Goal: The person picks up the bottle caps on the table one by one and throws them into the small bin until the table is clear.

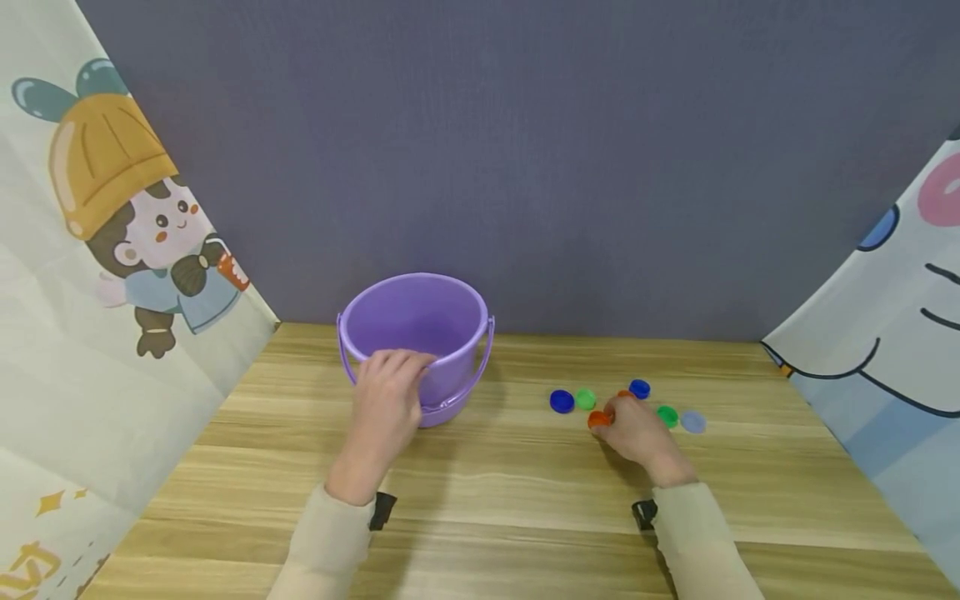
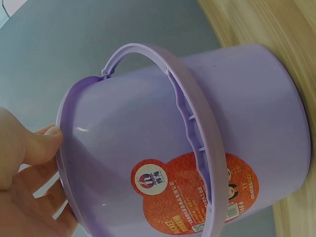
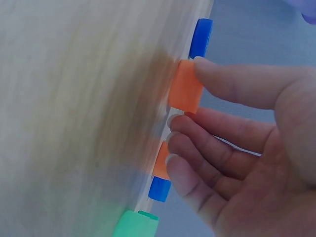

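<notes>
A purple plastic bucket (image 1: 450,379) stands upright on the table, its handle hanging down against the front. My left hand (image 1: 384,404) holds the near rim; in the left wrist view the thumb (image 2: 43,145) lies outside the wall and the fingers reach over the rim. To the right, my right hand (image 1: 643,437) pinches an orange bottle cap (image 3: 185,86) at the tabletop between thumb and index finger. A second orange cap (image 3: 161,162) lies close by, partly hidden behind that hand in the head view.
Left of the right hand lie a dark blue cap (image 1: 562,402) and a light green cap (image 1: 586,399). Another blue cap (image 1: 640,388), a green cap (image 1: 667,417) and a pale translucent cap (image 1: 693,422) lie beyond and right of it. A grey wall (image 1: 570,167) rises behind the wooden table (image 1: 510,517).
</notes>
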The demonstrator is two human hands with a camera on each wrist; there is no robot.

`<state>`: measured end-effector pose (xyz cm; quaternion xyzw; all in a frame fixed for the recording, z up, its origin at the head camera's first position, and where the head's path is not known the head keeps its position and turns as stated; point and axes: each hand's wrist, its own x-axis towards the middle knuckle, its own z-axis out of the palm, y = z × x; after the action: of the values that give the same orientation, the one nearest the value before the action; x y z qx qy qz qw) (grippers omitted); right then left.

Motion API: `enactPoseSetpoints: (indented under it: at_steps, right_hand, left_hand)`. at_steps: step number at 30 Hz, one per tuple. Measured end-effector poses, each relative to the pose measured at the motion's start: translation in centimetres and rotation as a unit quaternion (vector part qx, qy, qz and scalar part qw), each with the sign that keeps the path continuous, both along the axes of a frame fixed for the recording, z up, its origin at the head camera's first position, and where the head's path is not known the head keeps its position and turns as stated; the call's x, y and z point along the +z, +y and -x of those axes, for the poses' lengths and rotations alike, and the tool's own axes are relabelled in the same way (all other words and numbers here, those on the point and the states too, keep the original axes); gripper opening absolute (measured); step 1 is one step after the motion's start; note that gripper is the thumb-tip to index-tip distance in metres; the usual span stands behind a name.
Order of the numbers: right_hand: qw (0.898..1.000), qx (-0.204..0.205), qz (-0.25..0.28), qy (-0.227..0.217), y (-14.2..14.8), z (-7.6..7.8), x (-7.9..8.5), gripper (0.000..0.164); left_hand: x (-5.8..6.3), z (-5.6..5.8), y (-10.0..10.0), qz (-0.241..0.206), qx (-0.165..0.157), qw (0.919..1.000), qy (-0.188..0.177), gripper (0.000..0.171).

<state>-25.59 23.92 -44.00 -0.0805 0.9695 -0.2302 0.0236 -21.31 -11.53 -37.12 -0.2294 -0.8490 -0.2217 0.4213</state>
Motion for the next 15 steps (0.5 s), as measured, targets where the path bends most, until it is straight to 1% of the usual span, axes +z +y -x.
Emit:
enactPoseSetpoints:
  at_steps: [7, 15]
  right_hand:
    - [1.0, -0.017, 0.014, -0.008, -0.9, -2.3, -0.3, 0.028]
    - [0.998, -0.041, 0.035, -0.012, -2.0, -4.8, -0.7, 0.028]
  left_hand:
    - [-0.1, -1.2, -0.9, 0.011, -0.019, 0.9998, -0.001, 0.016]
    - [-0.4, -2.6, -1.9, 0.017, -0.042, 0.999, -0.002, 0.019]
